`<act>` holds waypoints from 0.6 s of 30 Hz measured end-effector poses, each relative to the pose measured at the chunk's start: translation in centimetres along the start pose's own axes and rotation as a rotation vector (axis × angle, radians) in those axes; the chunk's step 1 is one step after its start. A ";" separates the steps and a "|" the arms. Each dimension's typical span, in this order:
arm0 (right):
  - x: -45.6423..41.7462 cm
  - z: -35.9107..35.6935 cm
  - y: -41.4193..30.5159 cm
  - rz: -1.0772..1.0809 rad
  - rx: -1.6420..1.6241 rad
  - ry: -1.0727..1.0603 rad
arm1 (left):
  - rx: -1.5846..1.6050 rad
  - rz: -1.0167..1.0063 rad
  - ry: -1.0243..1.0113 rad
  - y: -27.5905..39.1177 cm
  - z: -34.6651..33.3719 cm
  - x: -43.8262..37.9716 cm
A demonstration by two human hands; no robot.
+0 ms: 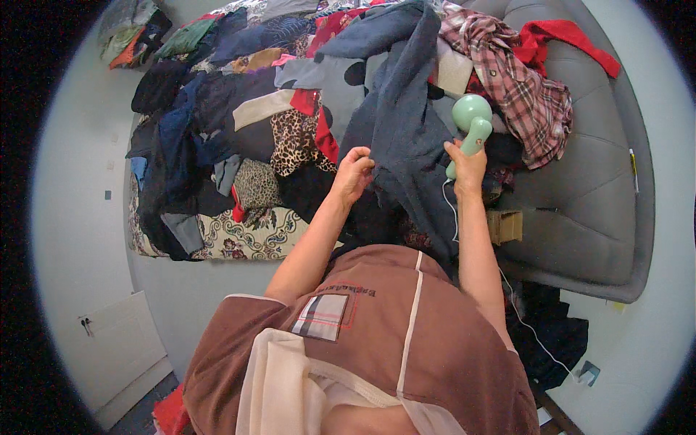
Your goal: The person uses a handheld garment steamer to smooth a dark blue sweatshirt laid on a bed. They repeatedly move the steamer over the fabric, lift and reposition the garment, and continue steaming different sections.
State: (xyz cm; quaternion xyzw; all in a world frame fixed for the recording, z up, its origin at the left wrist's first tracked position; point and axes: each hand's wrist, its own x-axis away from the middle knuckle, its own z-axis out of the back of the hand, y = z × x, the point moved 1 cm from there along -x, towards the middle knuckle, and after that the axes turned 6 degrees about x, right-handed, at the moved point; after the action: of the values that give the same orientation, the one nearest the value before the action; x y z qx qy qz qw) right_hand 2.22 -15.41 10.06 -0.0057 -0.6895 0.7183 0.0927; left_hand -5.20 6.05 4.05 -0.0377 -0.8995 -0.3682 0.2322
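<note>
My right hand (468, 166) grips the handle of a mint-green handheld device (472, 113) with a round head, probably a fabric shaver. A white cord (453, 209) runs down from the handle's lower end. In front of me a dark blue-grey garment (405, 114) is spread over the heap, one long part reaching up and folding over at the far side. At its left edge is my left hand (356, 173), fingers curled; whether they pinch the cloth is unclear. The device's head is over the right side of the heap, its working face hidden from me.
Many clothes cover the bed, among them a leopard-print piece (293, 141) and a plaid shirt (522, 98). A grey padded headboard (587, 190) rises at the right. Near my right forearm sits a small cardboard box (505, 227). The cord leads to a wall socket (590, 374).
</note>
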 end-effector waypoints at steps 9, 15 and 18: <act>1.3 0.1 1.8 -0.027 0.008 0.035 | -0.639 -0.495 -0.005 3.7 -1.1 -5.8; 1.9 -1.0 1.5 -0.030 0.008 0.016 | -1.096 -0.850 0.175 7.0 -5.6 -11.6; 1.4 -0.7 1.8 0.007 0.058 -0.023 | -1.332 -0.864 0.206 6.7 -8.0 -12.4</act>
State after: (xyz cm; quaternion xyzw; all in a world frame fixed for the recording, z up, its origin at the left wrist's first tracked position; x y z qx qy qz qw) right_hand 0.76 -14.55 8.41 0.0030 -0.6694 0.7383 0.0825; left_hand 10.57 6.76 7.77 0.2174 -0.3999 -0.8868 0.0797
